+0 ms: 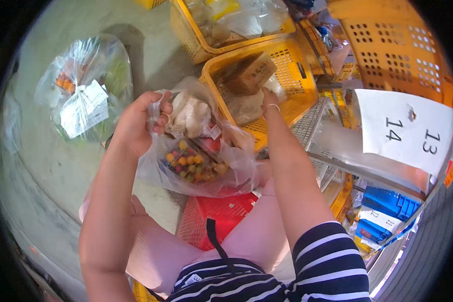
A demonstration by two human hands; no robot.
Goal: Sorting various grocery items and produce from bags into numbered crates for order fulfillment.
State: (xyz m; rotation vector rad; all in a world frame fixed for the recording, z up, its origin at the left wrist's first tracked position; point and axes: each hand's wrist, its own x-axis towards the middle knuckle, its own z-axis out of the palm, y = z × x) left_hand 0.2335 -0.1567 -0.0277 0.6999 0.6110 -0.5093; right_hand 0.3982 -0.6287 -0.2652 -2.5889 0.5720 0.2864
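My left hand (pixel 145 121) is closed on the gathered rim of a clear plastic bag (pixel 236 173). Inside that bag are a pale, whitish bundle (pixel 190 117), a red package (pixel 212 143) and a pack of small orange and green fruits (pixel 189 160). My right hand (pixel 270 98) reaches down into a yellow crate (pixel 297 106), its fingers closed and partly hidden. It is beside a brown box (pixel 250 74) and a translucent plastic package (pixel 246 108); what it grips cannot be made out.
A tied clear bag (pixel 118 75) with a white slip (pixel 84 109) stands on the floor at left. Another filled yellow crate (pixel 189 38) sits farther back. Under the held bag is a red crate (pixel 199 221). Metal racks with blue bins (pixel 390 201) and a numbered sheet (pixel 407 133) line the right.
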